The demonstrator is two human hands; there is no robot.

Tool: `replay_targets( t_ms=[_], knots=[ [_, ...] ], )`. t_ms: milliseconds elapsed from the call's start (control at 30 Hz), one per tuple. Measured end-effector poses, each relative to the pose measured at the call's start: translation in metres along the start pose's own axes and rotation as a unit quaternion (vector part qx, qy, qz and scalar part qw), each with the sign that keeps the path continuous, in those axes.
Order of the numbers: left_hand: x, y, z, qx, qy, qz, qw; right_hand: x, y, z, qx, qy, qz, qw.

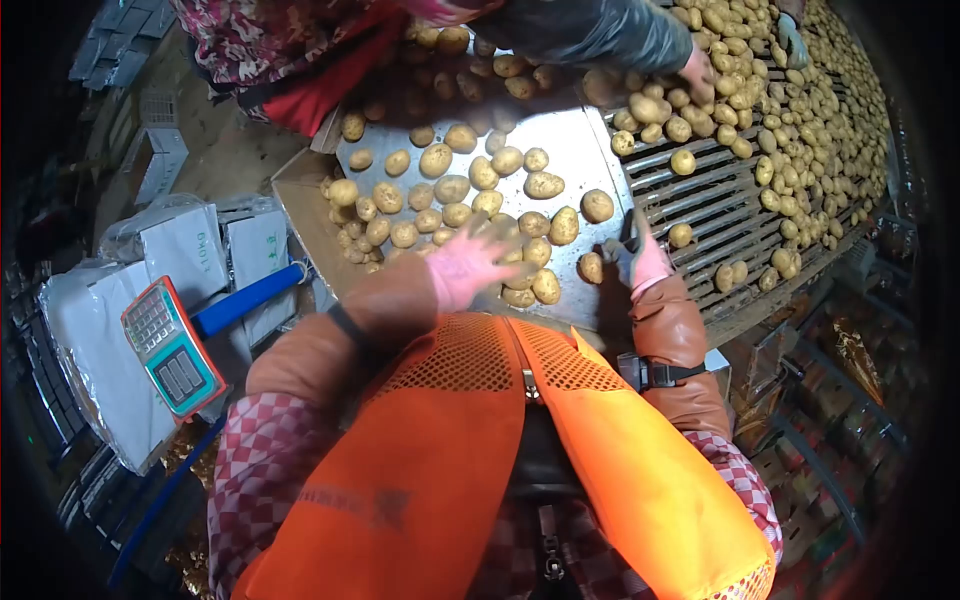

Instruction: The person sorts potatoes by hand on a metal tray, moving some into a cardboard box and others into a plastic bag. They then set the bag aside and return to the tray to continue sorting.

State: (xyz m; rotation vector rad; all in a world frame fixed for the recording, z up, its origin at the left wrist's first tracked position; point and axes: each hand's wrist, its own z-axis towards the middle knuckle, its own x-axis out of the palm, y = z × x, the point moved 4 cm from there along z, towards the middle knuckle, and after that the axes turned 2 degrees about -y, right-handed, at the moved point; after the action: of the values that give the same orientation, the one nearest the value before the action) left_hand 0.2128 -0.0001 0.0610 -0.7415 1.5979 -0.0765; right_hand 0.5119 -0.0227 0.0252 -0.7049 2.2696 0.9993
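Observation:
My left hand (468,268), in a pink glove with darker fingers, is spread over a cluster of potatoes (485,175) on the metal sheet (605,165); its fingers are smeared a little by motion. At the seam between the sheet and the slatted rack (690,190) is my right hand (648,262), gloved in pink with grey fingers. Its fingers are held apart, with nothing visible between them. A single potato (591,267) lies just left of that hand, and another potato (680,235) rests on the slats to its right.
Across from me, a person's hand (697,75) reaches into potatoes on the rack; another gloved hand (792,42) is farther right. A dense heap of potatoes (825,130) covers the rack's far side. At left stand a scale display (175,350) on a blue post (245,300) and wrapped white boxes (185,250).

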Motion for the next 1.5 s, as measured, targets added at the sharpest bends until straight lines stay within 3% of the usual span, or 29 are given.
replay_targets(
  t_ms=[33,67,100,167,233,267,333,367,433,467,567,600,700,733,767,800,833,867,900,967,1033,1167,1300,1333,1367,1400,1433,1467,1500],
  knots=[
    [0.008,0.006,0.0,0.0,-0.003,0.001,1.0,0.01,-0.01,0.003,-0.024,-0.004,-0.031,0.999],
    [0.014,0.019,-0.002,-0.013,-0.018,0.003,1.0,0.028,-0.028,0.009,-0.139,-0.02,-0.024,0.99],
    [0.014,0.031,-0.005,-0.022,-0.031,0.008,0.999,0.001,0.028,-0.025,-0.048,0.041,-0.069,0.996],
    [0.009,0.043,-0.023,-0.074,-0.037,0.025,0.996,-0.003,0.023,-0.028,-0.023,0.091,-0.002,0.996],
    [-0.004,0.063,-0.048,-0.236,-0.114,0.023,0.965,0.008,-0.018,-0.019,-0.094,0.095,0.108,0.985],
    [0.001,0.062,-0.052,-0.236,-0.114,0.025,0.965,0.018,-0.043,-0.014,-0.186,0.044,0.078,0.978],
    [0.016,0.066,-0.067,-0.385,-0.186,0.0,0.904,0.044,-0.05,-0.019,-0.182,0.084,0.059,0.978],
    [0.022,0.065,-0.066,-0.382,-0.186,0.004,0.905,0.059,-0.048,-0.02,-0.176,0.124,0.039,0.976],
    [0.027,0.056,-0.05,-0.377,-0.163,0.102,0.906,0.047,0.064,-0.057,-0.023,0.2,-0.041,0.979],
    [0.006,0.047,-0.035,-0.349,-0.175,0.032,0.92,0.057,0.064,-0.047,-0.067,0.222,-0.047,0.972],
    [-0.027,0.084,0.007,-0.308,-0.252,0.094,0.913,0.085,0.068,-0.02,-0.197,0.268,-0.001,0.943],
    [-0.032,0.111,0.02,-0.33,-0.25,0.089,0.906,0.066,0.094,-0.024,-0.178,0.296,-0.012,0.938],
    [-0.072,0.162,0.052,-0.421,-0.296,-0.081,0.853,0.039,0.086,0.019,-0.276,0.099,0.1,0.951],
    [-0.072,0.173,0.059,-0.445,-0.298,-0.085,0.84,0.009,0.089,0.035,-0.112,0.069,0.245,0.961],
    [-0.065,0.174,0.063,-0.444,-0.297,-0.086,0.841,-0.019,0.093,0.053,0.057,0.036,0.38,0.923],
    [-0.052,0.173,0.071,-0.428,-0.216,-0.06,0.875,-0.024,0.061,0.121,-0.184,0.002,0.522,0.833],
    [-0.039,0.17,0.078,-0.409,-0.134,-0.032,0.902,-0.085,0.124,0.057,0.01,-0.122,0.347,0.93],
    [-0.033,0.162,0.079,-0.388,-0.145,-0.044,0.909,-0.1,0.113,0.087,-0.083,-0.198,0.35,0.912],
    [-0.036,0.141,0.078,-0.359,-0.162,-0.032,0.919,-0.12,0.087,0.134,-0.095,-0.319,-0.016,0.943],
    [-0.022,0.119,0.076,-0.307,-0.199,0.015,0.93,-0.103,0.125,0.112,-0.053,-0.13,0.116,0.983],
    [-0.021,0.1,0.073,-0.327,-0.145,-0.008,0.934,-0.049,0.105,0.152,-0.118,-0.242,-0.18,0.946],
    [-0.02,0.087,0.049,-0.291,-0.124,-0.174,0.932,-0.029,0.109,0.071,-0.231,-0.219,-0.177,0.931],
    [-0.008,0.077,0.013,-0.27,-0.127,-0.119,0.947,-0.007,0.057,0.024,-0.362,-0.057,-0.177,0.913],
    [-0.007,0.075,0.008,-0.26,-0.138,-0.051,0.954,0.005,0.001,0.062,-0.238,-0.023,0.109,0.965],
    [-0.003,0.071,0.008,-0.259,-0.136,-0.051,0.955,0.025,-0.05,0.099,-0.089,0.013,0.385,0.918],
    [0.002,0.071,0.007,-0.309,-0.131,-0.05,0.941,-0.022,-0.019,0.087,-0.12,-0.102,0.29,0.944],
    [0.007,0.073,0.005,-0.359,-0.128,-0.047,0.923,-0.056,-0.008,0.095,-0.088,-0.157,0.391,0.903],
    [0.017,0.079,0.005,-0.301,-0.255,-0.007,0.919,-0.081,0.002,0.101,-0.002,-0.205,0.467,0.86],
    [-0.007,0.066,0.015,-0.277,-0.276,-0.013,0.92,-0.112,0.043,0.078,0.048,-0.235,0.411,0.88]
  ],
)
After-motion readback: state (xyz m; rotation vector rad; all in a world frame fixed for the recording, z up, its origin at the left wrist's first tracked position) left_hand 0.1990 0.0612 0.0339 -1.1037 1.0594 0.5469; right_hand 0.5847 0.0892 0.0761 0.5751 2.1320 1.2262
